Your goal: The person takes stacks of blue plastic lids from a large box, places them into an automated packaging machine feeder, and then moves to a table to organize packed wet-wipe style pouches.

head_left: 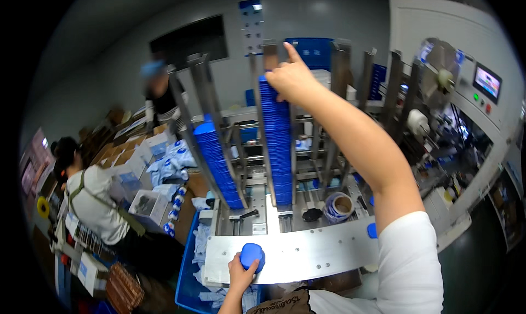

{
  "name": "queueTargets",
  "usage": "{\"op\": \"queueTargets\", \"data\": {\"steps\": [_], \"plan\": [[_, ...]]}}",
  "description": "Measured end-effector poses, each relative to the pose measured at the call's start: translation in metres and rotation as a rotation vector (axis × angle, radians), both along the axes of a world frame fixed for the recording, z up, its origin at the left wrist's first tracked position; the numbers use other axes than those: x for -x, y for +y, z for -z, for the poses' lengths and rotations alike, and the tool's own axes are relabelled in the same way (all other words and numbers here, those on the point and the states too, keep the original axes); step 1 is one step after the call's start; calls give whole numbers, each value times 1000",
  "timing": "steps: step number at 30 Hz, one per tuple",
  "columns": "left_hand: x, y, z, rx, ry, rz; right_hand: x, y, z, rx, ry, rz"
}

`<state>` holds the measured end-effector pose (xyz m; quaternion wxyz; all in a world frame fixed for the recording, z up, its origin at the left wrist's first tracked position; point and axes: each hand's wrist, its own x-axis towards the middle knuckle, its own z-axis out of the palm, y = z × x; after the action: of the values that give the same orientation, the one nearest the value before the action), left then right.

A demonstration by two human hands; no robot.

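Observation:
My left hand (241, 271) is closed round the edge of a rounded blue lid (252, 254), low over the metal plate (298, 251) at the front of the machine. My right arm reaches up and forward. At the top of a tall stack of blue lids (278, 150), my right hand (293, 79) is curled against the uppermost ones, its index finger stretched upward. Metal guide rails stand round this stack. A shorter, leaning stack of blue lids (216, 160) stands between rails to its left.
A roll of tape or film (339, 205) lies on the machine bed. On the right are a reel (440, 67) and a control panel (486, 83). A blue crate (189, 270) with light-blue packets stands at lower left. Two people work at the left, one nearer (98, 204), beside boxes.

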<state>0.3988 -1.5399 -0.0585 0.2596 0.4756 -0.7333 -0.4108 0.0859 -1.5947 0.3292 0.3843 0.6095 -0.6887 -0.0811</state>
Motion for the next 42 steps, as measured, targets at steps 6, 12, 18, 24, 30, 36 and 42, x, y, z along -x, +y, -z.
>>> {"op": "queueTargets", "data": {"steps": [6,12,18,24,30,36,42], "plan": [[-2,13,-6,414,66,201,-25,34,142,427,-447,-701],[6,19,-20,-797,677,273,-107,143,302,-322,-689,-1050],[8,28,-58,-1104,738,309,-116,167,313,-317,-821,-953],[8,25,-46,-1380,831,315,-111,161,326,-348,-1004,-687],[3,35,-30,134,243,223,-105,150,350,-490,-1210,-327],[-5,35,-46,591,143,70,-140,119,338,-330,-1696,-399],[-38,15,-39,612,369,-136,-147,80,276,-516,-1272,-730]]}}
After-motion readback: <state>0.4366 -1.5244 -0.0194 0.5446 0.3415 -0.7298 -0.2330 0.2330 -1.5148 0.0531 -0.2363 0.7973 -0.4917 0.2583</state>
